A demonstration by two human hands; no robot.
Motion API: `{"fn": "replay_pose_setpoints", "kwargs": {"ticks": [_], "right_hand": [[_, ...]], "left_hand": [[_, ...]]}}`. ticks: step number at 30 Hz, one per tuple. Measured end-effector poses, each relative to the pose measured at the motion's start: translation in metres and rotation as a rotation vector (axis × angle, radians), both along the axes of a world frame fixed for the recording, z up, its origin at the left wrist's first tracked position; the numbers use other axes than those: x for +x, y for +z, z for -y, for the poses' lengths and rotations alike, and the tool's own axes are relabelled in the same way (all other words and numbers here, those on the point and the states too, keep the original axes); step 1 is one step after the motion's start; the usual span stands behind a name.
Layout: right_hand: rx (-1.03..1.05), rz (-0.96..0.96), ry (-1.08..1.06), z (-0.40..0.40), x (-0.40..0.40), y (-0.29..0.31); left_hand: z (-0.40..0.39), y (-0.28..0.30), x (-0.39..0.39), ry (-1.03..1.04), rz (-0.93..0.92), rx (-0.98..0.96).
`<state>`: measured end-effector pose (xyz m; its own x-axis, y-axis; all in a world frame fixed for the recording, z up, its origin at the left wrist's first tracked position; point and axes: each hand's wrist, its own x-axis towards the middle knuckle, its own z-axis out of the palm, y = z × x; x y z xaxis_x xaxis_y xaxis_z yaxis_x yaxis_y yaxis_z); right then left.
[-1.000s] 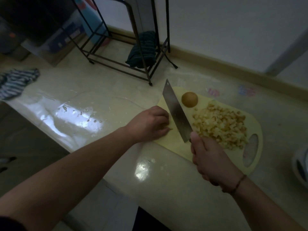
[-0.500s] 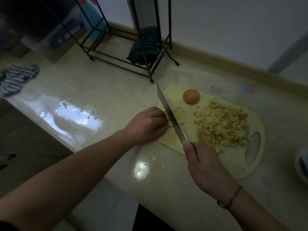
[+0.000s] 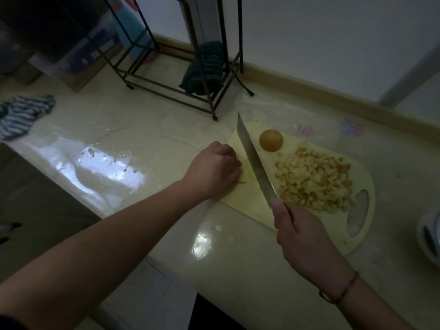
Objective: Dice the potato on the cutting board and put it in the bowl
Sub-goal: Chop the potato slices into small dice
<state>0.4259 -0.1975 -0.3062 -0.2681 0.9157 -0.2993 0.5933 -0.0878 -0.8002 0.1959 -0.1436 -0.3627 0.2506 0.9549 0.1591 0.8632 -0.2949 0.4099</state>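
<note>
Both forearms are bare from the wrist up. The right hand (image 3: 307,239) has a thin brown cord bracelet (image 3: 342,291) round its wrist. The left hand (image 3: 214,170) wears nothing; a bit of dark sleeve shows far up that arm.

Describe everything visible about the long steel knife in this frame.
The long steel knife has a narrow grey metal blade with a pointed tip aimed away from the person. The right hand grips its hidden handle. The blade slants across the pale yellow plastic cutting board, between the left hand and the pile of diced potato.
</note>
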Motion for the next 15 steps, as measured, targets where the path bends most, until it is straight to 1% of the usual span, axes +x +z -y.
{"fn": "replay_pose_setpoints", "kwargs": {"ticks": [4, 8, 12, 15], "right_hand": [[-0.037, -0.019, -0.015, 0.001, 0.007, 0.005], [-0.027, -0.026, -0.075, 0.002, 0.021, 0.006], [-0.005, -0.044, -0.142, 0.002, 0.038, 0.005], [-0.010, -0.034, -0.185, 0.002, 0.048, 0.007]], "left_hand": [[-0.004, 0.004, 0.007, -0.014, -0.042, -0.014], [-0.014, 0.009, 0.021, 0.001, -0.101, -0.042], [-0.021, 0.017, 0.042, 0.018, -0.039, -0.010], [-0.028, 0.020, 0.067, -0.047, 0.010, 0.020]]}}
